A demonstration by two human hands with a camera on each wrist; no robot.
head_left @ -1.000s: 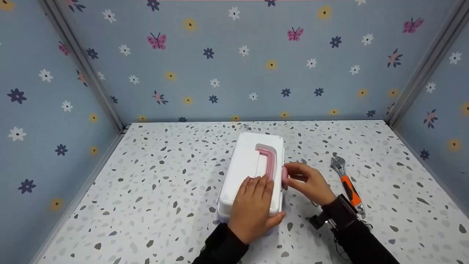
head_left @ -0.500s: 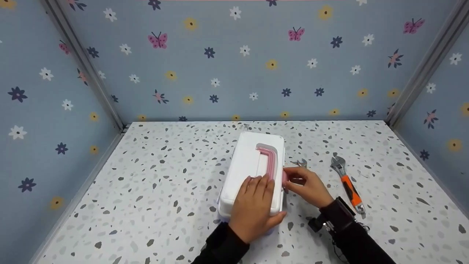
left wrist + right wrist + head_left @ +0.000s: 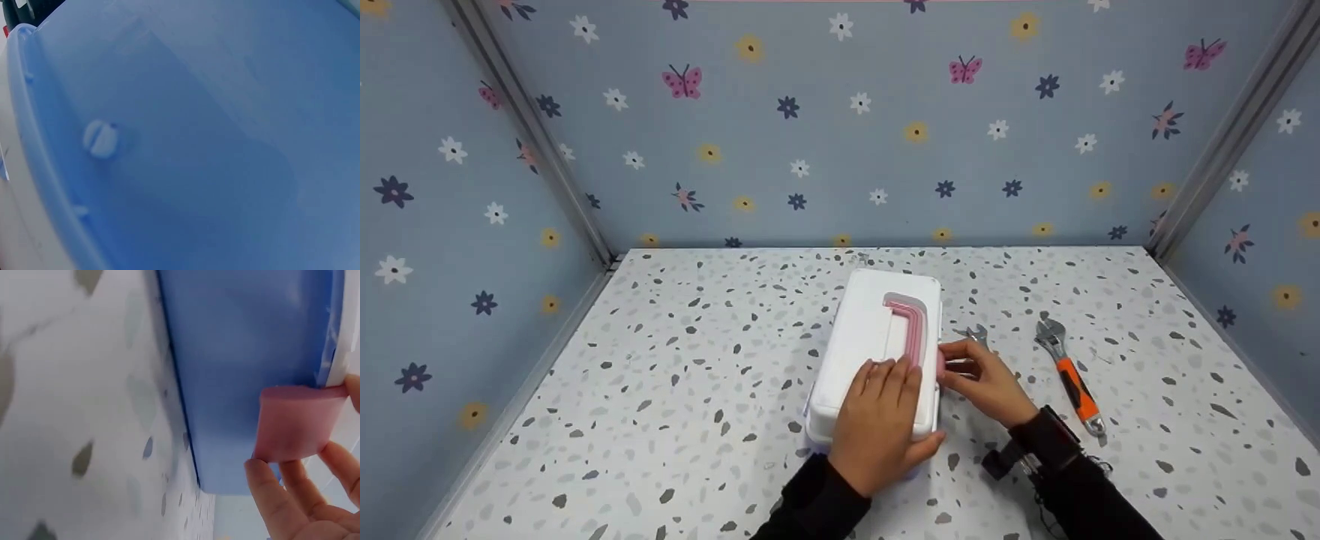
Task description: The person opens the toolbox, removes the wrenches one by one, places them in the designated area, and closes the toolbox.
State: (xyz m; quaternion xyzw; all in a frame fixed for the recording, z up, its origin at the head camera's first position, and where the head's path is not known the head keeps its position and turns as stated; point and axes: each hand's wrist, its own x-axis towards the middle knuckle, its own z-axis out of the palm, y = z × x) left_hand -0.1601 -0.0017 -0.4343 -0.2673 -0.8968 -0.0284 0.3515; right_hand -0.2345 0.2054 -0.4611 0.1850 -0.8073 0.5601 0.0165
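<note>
A lidded storage box stands lengthwise on the speckled table, with a white lid (image 3: 859,322) and a pink carry handle (image 3: 915,330) folded into its recess. The lid is down on the blue body (image 3: 242,332). My left hand (image 3: 879,427) rests flat on the near part of the lid, fingers extended over the handle's near end. At the box's right side, my right hand (image 3: 990,384) holds a pink latch (image 3: 298,427) between thumb and fingers. The latch's top edge meets the lid rim. In the left wrist view only the box's blue wall (image 3: 197,112) with a small round knob shows.
Right of my right hand lies an adjustable wrench (image 3: 1078,390) with an orange and black handle. Another wrench (image 3: 977,334) shows only its metal head behind that hand. Flower-patterned panels (image 3: 840,135) enclose the table at the back and sides.
My right hand has shifted slightly toward me at the latch, and the second wrench's head has come into view behind it. My left hand and the box have stayed put.
</note>
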